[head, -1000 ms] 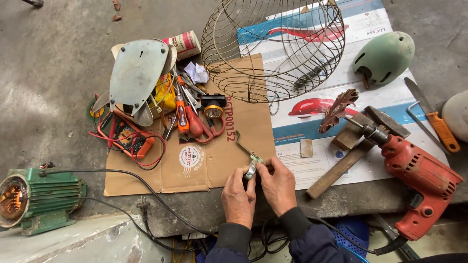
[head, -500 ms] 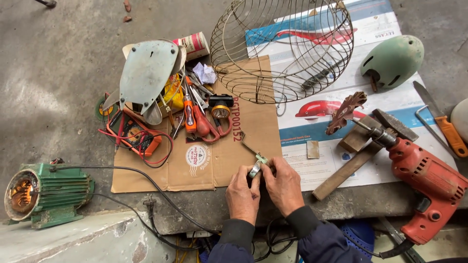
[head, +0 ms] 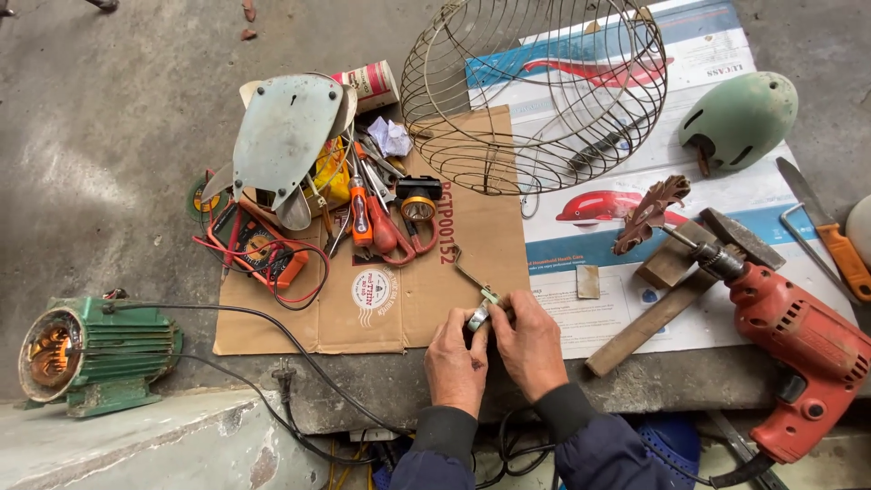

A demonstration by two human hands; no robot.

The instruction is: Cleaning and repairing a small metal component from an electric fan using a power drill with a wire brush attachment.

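Metal part [head: 478, 317] unmoved between fingers [head: 490, 328]

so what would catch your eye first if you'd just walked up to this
Probably the big wire fan guard lying at the top centre, and the red power drill at the right edge. Then, bottom centre, the left hand and right hand pinching a small metal part over the cardboard sheet, with a green motor at far left.

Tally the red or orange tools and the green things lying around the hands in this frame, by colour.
Red or orange: 4 (red power drill, orange-handled knife, orange-handled screwdriver, red-handled pliers)
Green: 2 (green electric motor, pale green domed plastic cover)
Total: 6
Both hands, left hand and right hand, pinch a small metal part.
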